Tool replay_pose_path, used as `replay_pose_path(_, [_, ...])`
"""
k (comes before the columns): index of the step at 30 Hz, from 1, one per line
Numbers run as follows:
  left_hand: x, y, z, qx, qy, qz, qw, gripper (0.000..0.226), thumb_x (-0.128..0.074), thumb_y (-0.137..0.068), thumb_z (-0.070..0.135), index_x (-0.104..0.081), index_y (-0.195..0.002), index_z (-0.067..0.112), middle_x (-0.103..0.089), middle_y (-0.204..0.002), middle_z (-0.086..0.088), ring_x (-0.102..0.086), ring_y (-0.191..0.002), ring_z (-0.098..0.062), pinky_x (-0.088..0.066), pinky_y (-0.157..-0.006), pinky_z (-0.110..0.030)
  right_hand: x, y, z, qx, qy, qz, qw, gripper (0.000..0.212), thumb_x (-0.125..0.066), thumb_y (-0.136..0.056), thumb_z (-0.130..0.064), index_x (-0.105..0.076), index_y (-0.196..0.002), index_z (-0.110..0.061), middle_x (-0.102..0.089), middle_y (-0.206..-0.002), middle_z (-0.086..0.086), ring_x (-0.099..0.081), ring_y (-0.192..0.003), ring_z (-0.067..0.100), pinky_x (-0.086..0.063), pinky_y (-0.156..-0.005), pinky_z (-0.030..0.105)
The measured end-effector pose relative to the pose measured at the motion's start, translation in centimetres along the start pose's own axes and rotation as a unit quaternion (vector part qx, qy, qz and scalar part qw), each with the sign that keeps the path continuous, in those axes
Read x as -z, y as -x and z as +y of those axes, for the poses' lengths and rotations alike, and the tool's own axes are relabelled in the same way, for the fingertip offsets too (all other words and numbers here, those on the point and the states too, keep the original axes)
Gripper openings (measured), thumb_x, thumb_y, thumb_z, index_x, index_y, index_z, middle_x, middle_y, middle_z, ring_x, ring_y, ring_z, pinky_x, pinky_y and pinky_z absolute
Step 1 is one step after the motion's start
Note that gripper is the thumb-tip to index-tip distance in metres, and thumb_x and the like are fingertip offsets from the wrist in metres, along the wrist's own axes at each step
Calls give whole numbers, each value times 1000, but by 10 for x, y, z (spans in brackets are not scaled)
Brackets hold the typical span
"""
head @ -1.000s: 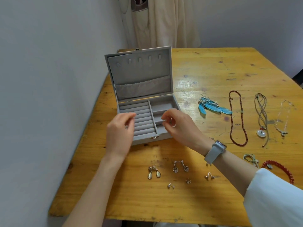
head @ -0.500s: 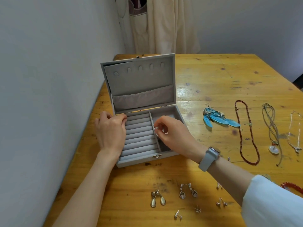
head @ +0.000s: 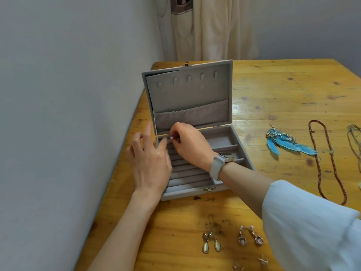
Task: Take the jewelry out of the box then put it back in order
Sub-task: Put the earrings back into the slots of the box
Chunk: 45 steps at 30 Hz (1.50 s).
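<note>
A grey velvet jewelry box [head: 226,189] stands open on the wooden table [head: 283,90], lid upright. My right hand [head: 187,145] reaches across the padded ring rolls to the box's back left corner, fingertips pinched on a small ring [head: 171,138] that is mostly hidden. My left hand [head: 150,165] hovers over the box's left edge with fingers spread, holding nothing. Blue feather earrings [head: 287,142] and a dark red bead necklace [head: 322,159] lie to the right. Two pairs of drop earrings [head: 212,242] [head: 251,235] lie in front of the box.
A grey wall runs along the table's left edge, close to the box. Small stud earrings [head: 262,260] lie at the bottom. A cord necklace [head: 354,139] shows at the right edge. Cream cloth [head: 211,28] hangs behind the table.
My right hand has moved from the box's middle divider to the back left of the ring rolls with the ring. My left hand lifted off the box edge and spread. The view moved closer.
</note>
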<state>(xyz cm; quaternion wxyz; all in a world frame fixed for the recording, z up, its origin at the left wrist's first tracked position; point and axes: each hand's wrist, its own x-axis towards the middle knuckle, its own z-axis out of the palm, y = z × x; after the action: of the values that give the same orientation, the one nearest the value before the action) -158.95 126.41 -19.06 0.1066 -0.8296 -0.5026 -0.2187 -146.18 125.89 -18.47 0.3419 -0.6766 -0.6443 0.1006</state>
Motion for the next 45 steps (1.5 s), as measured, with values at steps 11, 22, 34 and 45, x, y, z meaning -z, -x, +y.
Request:
replay_pose_path(11, [-6,1,0,42,-2,-13,999,20,-65,-78,17,-72,-97,16,-49,-132,-16,-39,-116,-38,-39,-85,-51,-7,2,5,38,-1,-13,999,18,-52,-87,-5,-65,-99,-5,-60,-101,14,-53,-98,28,-47,-81,45])
replay_pose_path(22, [0,6,1,17,92,44,995,31,-64,-79,9,-65,-110,15,-48,-131,-15,-41,-119,-34,-36,-91,-49,33,19,4,15,-98,50,994,19,-54,-87,-4,-57,-106,-4,-61,-96,3,-57,-87,14,-46,-79,23])
replay_pose_path(34, [36,60,112,-166,232,10,958,32,-42,-83,29,-70,-93,17,-64,-87,1,-54,-88,-19,-36,-74,-31,132,149,57,-109,40,-58,992,11,-57,-87,-14,-64,-96,-14,-61,-86,-4,-49,-70,6,-38,-62,11])
replay_pose_path(45, [32,64,140,-237,146,-21,960,20,-76,-67,10,-71,-87,14,-61,-80,-5,-56,-78,-25,-31,-68,-33,111,176,65,-130,178,-52,974,21,-50,-89,-30,-56,-107,-21,-56,-104,-3,-44,-100,16,-29,-85,29])
